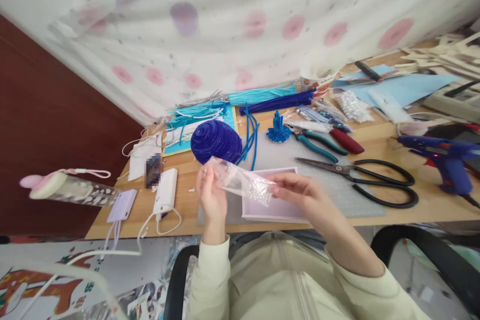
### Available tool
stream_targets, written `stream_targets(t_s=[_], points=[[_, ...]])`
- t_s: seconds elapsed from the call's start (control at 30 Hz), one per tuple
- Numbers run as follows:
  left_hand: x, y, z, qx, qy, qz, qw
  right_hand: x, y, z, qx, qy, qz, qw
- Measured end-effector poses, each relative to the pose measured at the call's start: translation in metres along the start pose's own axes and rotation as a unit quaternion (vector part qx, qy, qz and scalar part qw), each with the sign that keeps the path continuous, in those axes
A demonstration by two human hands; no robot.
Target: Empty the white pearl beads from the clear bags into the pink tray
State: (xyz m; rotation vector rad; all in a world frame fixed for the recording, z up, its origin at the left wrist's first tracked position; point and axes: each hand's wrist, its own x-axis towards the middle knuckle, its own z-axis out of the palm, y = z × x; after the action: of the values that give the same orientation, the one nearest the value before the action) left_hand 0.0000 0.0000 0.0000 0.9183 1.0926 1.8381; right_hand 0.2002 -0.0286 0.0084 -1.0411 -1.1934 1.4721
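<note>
Both hands hold a small clear plastic bag of white beads [243, 182] above the front edge of the wooden table [393, 160]. My left hand [210, 195] pinches the bag's open end. My right hand [296, 191] grips the end where the beads have gathered. Just under the bag lies a shallow pale pink tray [277, 210]. A dark blue coiled dome of pipe cleaner [216, 141] sits right behind my left hand.
Black scissors [375, 180], teal pliers [318, 142], a blue glue gun [446, 157], bundles of blue pipe cleaners [277, 100], a small blue flower shape [278, 130] and bead bags [350, 105] lie on the table. A white power bank [166, 190] and a bottle [67, 187] are at the left.
</note>
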Motion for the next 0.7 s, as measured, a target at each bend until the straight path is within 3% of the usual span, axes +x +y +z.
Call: stream_targets(t_s=[0.17, 0.3, 0.5, 0.7], points=[[0.005, 0.002, -0.011, 0.032, 0.006, 0.038, 0.999, 0.003, 0.002, -0.008, -0.032, 0.037, -0.035, 0.998], [0.005, 0.004, -0.014, 0.061, 0.017, 0.027, 0.998, 0.003, 0.003, -0.008, -0.055, 0.078, -0.092, 0.991], [-0.001, -0.001, -0.014, 0.068, -0.033, -0.133, 0.988, 0.001, -0.005, -0.011, -0.125, 0.155, -0.177, 0.964], [-0.015, -0.002, -0.01, 0.058, -0.069, -0.253, 0.963, 0.006, -0.019, -0.02, -0.22, 0.158, -0.213, 0.939]])
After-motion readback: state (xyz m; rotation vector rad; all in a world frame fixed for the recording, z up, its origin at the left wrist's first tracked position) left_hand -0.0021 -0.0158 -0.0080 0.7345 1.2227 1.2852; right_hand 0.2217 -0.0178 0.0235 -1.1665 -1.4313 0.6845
